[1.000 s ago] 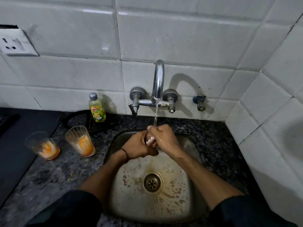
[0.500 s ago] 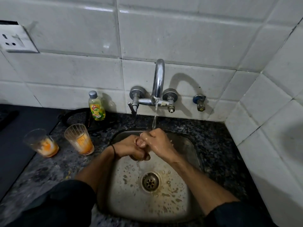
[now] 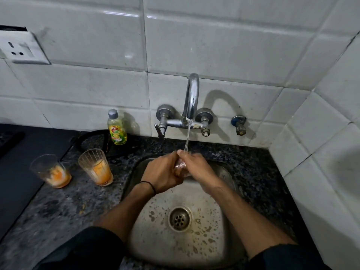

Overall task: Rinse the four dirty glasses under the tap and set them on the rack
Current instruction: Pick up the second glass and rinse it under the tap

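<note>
Over the steel sink (image 3: 229, 236), my left hand (image 3: 161, 174) and my right hand (image 3: 196, 168) both grip one clear glass (image 3: 180, 166), mostly hidden between them. Water runs from the chrome tap (image 3: 191, 98) onto the top of the glass and my fingers. Two dirty glasses with orange residue stand on the counter to the left: one ribbed glass (image 3: 96, 166) nearer the sink, and another glass (image 3: 50, 170) further left. No rack is in view.
A dish soap bottle (image 3: 116, 127) stands against the tiled wall behind the glasses. A dark stovetop (image 3: 17, 172) lies at the far left. The speckled granite counter (image 3: 58, 211) surrounds the sink. A tiled side wall (image 3: 321, 172) closes in on the right.
My hands rose with the glass from lower in the sink back up under the water stream.
</note>
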Demonstrator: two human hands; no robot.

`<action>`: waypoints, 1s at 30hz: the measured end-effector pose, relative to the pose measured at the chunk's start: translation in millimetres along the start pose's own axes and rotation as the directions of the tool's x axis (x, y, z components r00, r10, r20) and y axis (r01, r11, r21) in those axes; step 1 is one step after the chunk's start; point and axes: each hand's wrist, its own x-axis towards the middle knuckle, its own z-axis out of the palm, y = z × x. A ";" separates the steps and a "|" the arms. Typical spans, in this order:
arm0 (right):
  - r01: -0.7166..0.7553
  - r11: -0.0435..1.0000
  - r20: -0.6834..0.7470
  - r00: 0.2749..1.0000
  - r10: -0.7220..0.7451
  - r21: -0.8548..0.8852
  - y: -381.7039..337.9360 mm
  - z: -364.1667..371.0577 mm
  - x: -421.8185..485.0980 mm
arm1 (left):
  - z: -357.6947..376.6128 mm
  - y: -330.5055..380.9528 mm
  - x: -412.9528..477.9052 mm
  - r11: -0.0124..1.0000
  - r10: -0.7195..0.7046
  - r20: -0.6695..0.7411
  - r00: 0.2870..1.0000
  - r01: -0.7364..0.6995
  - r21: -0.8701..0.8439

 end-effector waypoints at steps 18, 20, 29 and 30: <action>0.710 -0.134 0.645 0.522 -0.558 -0.691 40.0 -31.4 -0.4 | -13.2 -30.7 15.8 0.913 0.182 0.300 0.936 -0.047 -0.406; 0.686 -0.175 0.642 0.516 -0.567 -0.706 42.1 -35.6 5.5 | -10.7 -24.9 17.0 0.899 0.165 0.257 0.952 -0.039 -0.437; 0.239 0.825 -0.410 0.776 -0.480 -0.513 23.7 39.0 -23.2 | 33.8 3.5 -4.2 0.860 -0.286 -0.272 0.919 0.121 -0.495; 0.191 0.868 -0.451 0.792 -0.412 -0.457 18.3 46.4 -20.7 | 39.5 7.2 -5.9 0.867 -0.336 -0.324 0.884 0.155 -0.474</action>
